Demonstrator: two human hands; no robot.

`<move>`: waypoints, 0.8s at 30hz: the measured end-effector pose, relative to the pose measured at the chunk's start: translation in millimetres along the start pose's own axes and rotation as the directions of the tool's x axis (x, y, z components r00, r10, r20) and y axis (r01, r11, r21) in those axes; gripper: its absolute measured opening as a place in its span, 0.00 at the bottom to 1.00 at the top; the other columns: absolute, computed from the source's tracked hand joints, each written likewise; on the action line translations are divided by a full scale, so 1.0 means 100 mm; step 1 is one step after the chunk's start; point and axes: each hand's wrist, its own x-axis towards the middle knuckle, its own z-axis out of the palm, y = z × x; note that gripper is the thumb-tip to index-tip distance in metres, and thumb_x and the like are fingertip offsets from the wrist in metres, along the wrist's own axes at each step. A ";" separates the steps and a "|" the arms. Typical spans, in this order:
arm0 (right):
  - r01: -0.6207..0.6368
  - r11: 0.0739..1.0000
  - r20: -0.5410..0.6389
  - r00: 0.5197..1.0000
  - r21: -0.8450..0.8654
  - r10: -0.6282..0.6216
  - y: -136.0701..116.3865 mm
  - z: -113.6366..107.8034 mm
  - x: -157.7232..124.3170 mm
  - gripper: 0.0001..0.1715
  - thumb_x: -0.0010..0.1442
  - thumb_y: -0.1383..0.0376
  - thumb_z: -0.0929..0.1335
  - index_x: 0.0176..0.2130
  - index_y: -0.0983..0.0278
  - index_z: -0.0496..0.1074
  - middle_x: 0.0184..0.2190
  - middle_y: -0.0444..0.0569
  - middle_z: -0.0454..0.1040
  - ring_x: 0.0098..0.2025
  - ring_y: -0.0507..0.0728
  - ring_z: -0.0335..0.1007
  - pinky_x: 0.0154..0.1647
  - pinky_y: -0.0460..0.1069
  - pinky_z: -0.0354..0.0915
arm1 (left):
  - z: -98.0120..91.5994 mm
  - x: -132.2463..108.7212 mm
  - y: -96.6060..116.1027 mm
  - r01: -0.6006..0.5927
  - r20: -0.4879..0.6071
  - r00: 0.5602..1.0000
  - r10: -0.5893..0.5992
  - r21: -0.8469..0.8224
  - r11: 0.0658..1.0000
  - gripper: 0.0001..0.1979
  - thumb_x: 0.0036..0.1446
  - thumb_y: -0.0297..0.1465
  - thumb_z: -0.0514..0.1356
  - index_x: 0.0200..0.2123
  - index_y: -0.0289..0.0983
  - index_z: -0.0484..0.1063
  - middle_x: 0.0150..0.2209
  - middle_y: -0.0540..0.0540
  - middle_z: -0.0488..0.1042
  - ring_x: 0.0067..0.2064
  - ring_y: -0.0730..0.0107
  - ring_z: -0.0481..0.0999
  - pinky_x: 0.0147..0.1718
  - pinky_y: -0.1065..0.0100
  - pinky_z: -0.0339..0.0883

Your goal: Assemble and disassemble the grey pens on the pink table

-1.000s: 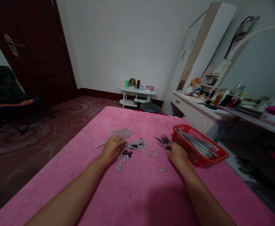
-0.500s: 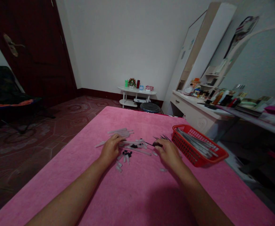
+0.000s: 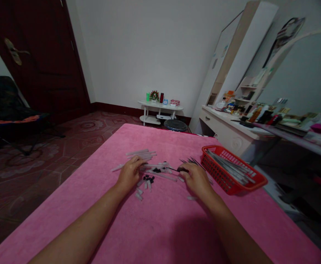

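My left hand [image 3: 130, 172] is closed around one end of a slim whitish tube [image 3: 153, 166], which looks like a pen barrel and points right. In my right hand [image 3: 196, 178], pinched between thumb and fingers, is a thin black pointed rod [image 3: 173, 169], like a pen refill. Its tip is close to the tube's free end; whether they touch I cannot tell. Between and below the hands lie small black plugs [image 3: 148, 179] and short translucent caps [image 3: 139, 196]. Several more whitish tubes [image 3: 141, 153] lie beyond my left hand. Dark pointed rods [image 3: 193, 160] lie beyond my right hand, partly hidden by it.
A red plastic basket [image 3: 218, 179] holding a bundle of greyish pens [image 3: 233, 170] stands right of my right hand on the pink cloth [image 3: 154, 227]. Farther right is a dressing table [image 3: 223, 126] crowded with bottles. A low white stand [image 3: 160, 105] is against the far wall.
The black rod's tip has come slightly left, nearer the tube's end. Both hands keep their grips and stay in nearly the same place.
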 end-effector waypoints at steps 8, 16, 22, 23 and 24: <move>0.028 0.999 0.035 0.999 -0.039 -0.027 -0.02 -0.01 0.00 0.13 0.55 0.72 0.65 0.36 0.61 0.78 0.35 0.48 0.78 0.40 0.56 0.71 0.43 0.49 0.61 | 0.00 0.00 0.05 -0.011 0.056 0.998 0.011 0.001 1.000 0.16 0.51 0.18 0.54 0.40 0.37 0.75 0.35 0.44 0.71 0.38 0.66 0.71 0.36 0.67 0.66; 0.132 0.990 0.027 0.991 -0.057 -0.130 -0.22 0.08 -0.03 0.11 0.55 0.73 0.66 0.35 0.61 0.77 0.33 0.48 0.77 0.38 0.57 0.69 0.43 0.51 0.60 | 0.04 0.01 0.22 -0.176 0.201 0.966 0.162 0.057 0.983 0.13 0.57 0.25 0.54 0.41 0.39 0.76 0.35 0.42 0.74 0.39 0.63 0.72 0.40 0.62 0.65; 0.141 0.989 -0.486 0.868 0.048 -0.101 -0.41 0.02 -0.09 0.13 0.58 0.65 0.67 0.45 0.61 0.71 0.45 0.53 0.72 0.48 0.61 0.65 0.51 0.56 0.59 | 0.03 -0.01 0.14 -0.019 0.038 0.999 0.017 0.046 0.999 0.14 0.55 0.24 0.54 0.41 0.39 0.76 0.37 0.43 0.78 0.40 0.62 0.76 0.41 0.61 0.68; 0.143 0.987 -0.542 0.837 0.079 -0.078 -0.42 0.02 -0.10 0.13 0.59 0.64 0.66 0.46 0.61 0.70 0.46 0.54 0.71 0.49 0.61 0.64 0.52 0.57 0.59 | 0.02 -0.01 0.10 0.051 -0.044 0.998 -0.051 0.021 0.998 0.14 0.55 0.25 0.54 0.41 0.39 0.76 0.38 0.43 0.78 0.41 0.62 0.76 0.41 0.61 0.69; 0.150 0.982 -0.561 0.826 0.114 -0.061 -0.43 0.02 -0.11 0.12 0.60 0.64 0.65 0.45 0.61 0.70 0.45 0.54 0.71 0.49 0.61 0.64 0.52 0.57 0.59 | 0.01 -0.01 0.07 0.118 -0.120 0.985 -0.120 -0.021 0.993 0.13 0.56 0.27 0.53 0.41 0.38 0.75 0.39 0.43 0.79 0.41 0.61 0.77 0.41 0.62 0.69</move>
